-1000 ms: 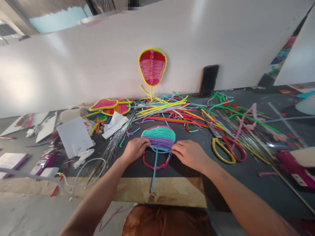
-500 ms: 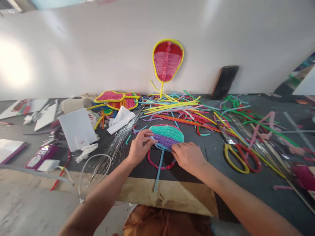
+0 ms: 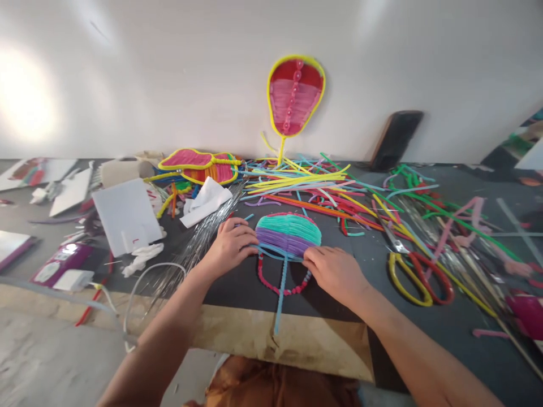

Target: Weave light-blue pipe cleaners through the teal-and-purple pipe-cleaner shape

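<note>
**Half-wound frame held at both edges; slack strand is the main risk**

The right edge of the wound frame (image 3: 288, 226) is pinched by the right hand (image 3: 333, 268). Its left edge is met by the half-curled fingertips of the left hand (image 3: 233, 242); whether anything is gripped there cannot be told. The frame lies between the two sets of fingers, teal and purple rows above, bare lower loop (image 3: 263, 280) toward the person.

Risks, as judged: if tension is eased by either hand, the light-blue strand (image 3: 271, 252) between the fingertips could be loosened and the purple rows spread. If the sides are pulled unevenly, the thin frame could be bent, or the blue stem (image 3: 280, 299) below the fingers skewed. The wire bundle (image 3: 199, 249), just beside the left fingers, could be snagged by the wrist.

Dark tabletop (image 3: 237, 294) under the fingers, edged nearer the person by a tan strip (image 3: 322, 339). Beyond the fingers, pipe cleaners (image 3: 297, 181) are heaped; scissors (image 3: 409, 280) are left out right of the right fingers, a white sheet (image 3: 127, 217) left of the left. Farthest out, a phone (image 3: 396, 140) is leaned on the pale panel (image 3: 190, 85); concrete-like floor (image 3: 42, 350) is seen lower left.
</note>
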`<state>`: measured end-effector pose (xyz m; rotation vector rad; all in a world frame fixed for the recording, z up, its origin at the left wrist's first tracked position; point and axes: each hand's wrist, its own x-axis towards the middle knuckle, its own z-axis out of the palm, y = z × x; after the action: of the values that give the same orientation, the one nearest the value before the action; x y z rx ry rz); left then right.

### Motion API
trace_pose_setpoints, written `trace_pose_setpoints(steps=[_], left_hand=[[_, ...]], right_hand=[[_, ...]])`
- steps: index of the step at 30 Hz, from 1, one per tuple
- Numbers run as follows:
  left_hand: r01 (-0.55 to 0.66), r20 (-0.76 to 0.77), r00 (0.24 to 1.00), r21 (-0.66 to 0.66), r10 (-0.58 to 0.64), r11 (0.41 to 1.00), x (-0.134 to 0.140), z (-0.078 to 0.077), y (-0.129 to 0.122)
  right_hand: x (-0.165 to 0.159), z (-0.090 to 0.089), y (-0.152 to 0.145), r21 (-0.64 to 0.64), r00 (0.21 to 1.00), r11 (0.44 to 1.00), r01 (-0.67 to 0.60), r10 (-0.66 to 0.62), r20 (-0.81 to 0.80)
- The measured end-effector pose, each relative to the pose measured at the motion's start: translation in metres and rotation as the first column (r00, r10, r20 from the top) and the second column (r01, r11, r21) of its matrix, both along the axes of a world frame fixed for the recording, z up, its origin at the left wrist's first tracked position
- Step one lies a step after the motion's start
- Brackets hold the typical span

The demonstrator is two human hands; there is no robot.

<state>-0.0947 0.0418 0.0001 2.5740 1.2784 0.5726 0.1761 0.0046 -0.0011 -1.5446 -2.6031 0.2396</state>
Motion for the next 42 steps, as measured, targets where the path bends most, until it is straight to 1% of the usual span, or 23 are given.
trace_pose_setpoints(steps=[2, 4, 7, 9, 12, 14, 15, 17, 19, 22, 25, 28, 29, 30, 31, 33, 34, 35, 37, 39, 42], left_hand=[[0.041, -0.011, 0.999, 0.001, -0.041, 0.999, 0.003, 0.002, -0.002], [0.090, 0.009, 0.996, -0.007, -0.090, 0.996, 0.007, 0.005, -0.004], [0.111, 0.105, 0.989, -0.030, -0.107, 0.993, 0.014, 0.009, -0.008], [0.072, 0.212, 0.976, -0.062, -0.057, 0.995, 0.016, 0.010, -0.011], [-0.034, 0.380, 0.919, -0.186, 0.104, 0.982, 0.018, 0.009, -0.014], [-0.096, 0.475, 0.845, -0.315, 0.245, 0.944, 0.018, 0.006, -0.016], [-0.106, 0.511, 0.804, -0.380, 0.304, 0.919, 0.019, 0.005, -0.016], [-0.081, 0.562, 0.736, -0.482, 0.378, 0.873, 0.022, 0.002, -0.018], [-0.012, 0.598, 0.701, -0.534, 0.388, 0.846, 0.025, 0.000, -0.019], [0.095, 0.648, 0.669, -0.561, 0.364, 0.822, 0.030, -0.002, -0.022], [0.148, 0.643, 0.679, -0.594, 0.355, 0.791, 0.032, -0.003, -0.026], [0.154, 0.622, 0.703, -0.606, 0.345, 0.780, 0.033, -0.005, -0.028], [0.144, 0.612, 0.721, -0.592, 0.326, 0.793, 0.032, -0.005, -0.028], [0.125, 0.590, 0.755, -0.559, 0.287, 0.820, 0.031, -0.006, -0.027], [0.101, 0.553, 0.802, -0.499, 0.227, 0.861, 0.030, -0.006, -0.026], [0.079, 0.434, 0.899, -0.308, 0.066, 0.948, 0.028, -0.007, -0.022], [0.089, 0.363, 0.932, -0.203, -0.009, 0.975, 0.027, -0.007, -0.020], [0.110, 0.300, 0.951, -0.115, -0.071, 0.987, 0.026, -0.007, -0.018], [0.149, 0.222, 0.964, -0.004, -0.144, 0.989, 0.026, -0.006, -0.017], [0.156, 0.145, 0.976, 0.049, -0.161, 0.987, 0.026, -0.004, -0.017], [0.139, -0.008, 0.990, 0.086, -0.139, 0.986, 0.026, -0.004, -0.020]], right_hand=[[0.007, 0.003, 0.004, -0.034, 1.000, 0.999, -0.015, 0.014, -0.024], [0.014, 0.005, 0.007, -0.075, 0.998, 0.997, -0.016, 0.012, -0.062], [0.019, 0.006, 0.011, -0.110, 0.995, 0.994, 0.000, -0.011, -0.096], [0.020, 0.006, 0.012, -0.106, 0.996, 0.994, 0.004, -0.013, -0.086], [0.019, 0.006, 0.011, -0.100, 0.997, 0.995, -0.009, 0.002, -0.072], [0.018, 0.005, 0.010, -0.096, 0.997, 0.995, -0.015, 0.007, -0.079], [0.018, 0.005, 0.009, -0.092, 0.997, 0.996, -0.013, 0.005, -0.083], [0.016, 0.004, 0.008, -0.084, 0.997, 0.996, -0.007, 0.000, -0.083], [0.014, 0.003, 0.008, -0.087, 0.997, 0.996, -0.004, -0.004, -0.083], [0.014, 0.004, 0.008, -0.115, 0.994, 0.993, -0.002, -0.011, -0.104], [0.015, 0.005, 0.010, -0.156, 0.989, 0.988, 0.012, -0.034, -0.142], [0.017, 0.005, 0.010, -0.177, 0.985, 0.984, 0.016, -0.046, -0.169], [0.017, 0.004, 0.010, -0.179, 0.984, 0.984, 0.012, -0.044, -0.175], [0.017, 0.004, 0.010, -0.180, 0.983, 0.984, 0.006, -0.039, -0.181], [0.018, 0.003, 0.010, -0.181, 0.982, 0.984, 0.000, -0.034, -0.185], [0.018, 0.001, 0.011, -0.181, 0.981, 0.983, -0.008, -0.027, -0.194], [0.019, 0.001, 0.011, -0.183, 0.980, 0.983, -0.010, -0.027, -0.197], [0.019, 0.001, 0.012, -0.184, 0.979, 0.983, -0.009, -0.028, -0.200], [0.020, 0.001, 0.013, -0.188, 0.978, 0.982, -0.008, -0.031, -0.204], [0.021, 0.002, 0.013, -0.193, 0.977, 0.981, -0.010, -0.031, -0.210], [0.020, 0.003, 0.012, -0.204, 0.976, 0.979, -0.004, -0.040, -0.212]])
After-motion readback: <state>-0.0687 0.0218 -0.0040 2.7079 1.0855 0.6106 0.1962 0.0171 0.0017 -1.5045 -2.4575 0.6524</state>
